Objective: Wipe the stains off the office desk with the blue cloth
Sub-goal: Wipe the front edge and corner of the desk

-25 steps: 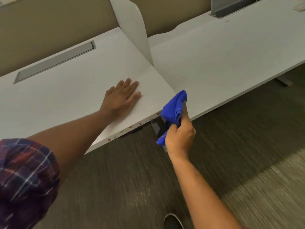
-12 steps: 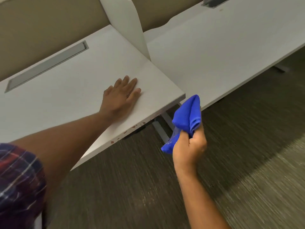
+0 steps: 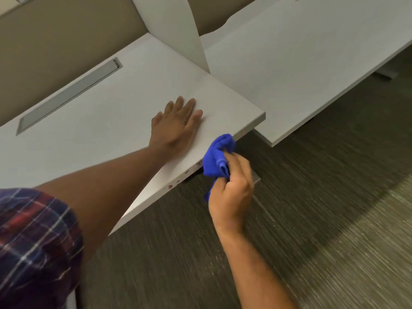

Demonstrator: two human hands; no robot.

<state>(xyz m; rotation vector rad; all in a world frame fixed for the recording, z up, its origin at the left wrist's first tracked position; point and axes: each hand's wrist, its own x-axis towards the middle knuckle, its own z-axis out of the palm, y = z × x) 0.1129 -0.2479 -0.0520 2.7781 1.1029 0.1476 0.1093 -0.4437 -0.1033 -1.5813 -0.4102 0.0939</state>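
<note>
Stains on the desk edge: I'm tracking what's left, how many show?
3: reddish stains along the front edge of the desk, left of the blue cloth, which may hide more.

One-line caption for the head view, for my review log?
Right hand presses bunched blue cloth against the stained front edge of the white desk; left hand rests flat on top.

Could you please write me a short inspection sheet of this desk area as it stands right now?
Surface: white office desk, reddish stains along its front edge.
Job's things: blue cloth bunched, pressed at that edge.
Clutter: nothing seen.
Hands: left hand flat on the desktop; right hand gripping the cloth.
Cables: nothing seen; closed grey cable tray lid.
Surroundings: white divider panel, neighbouring desk, dark carpet.
</note>
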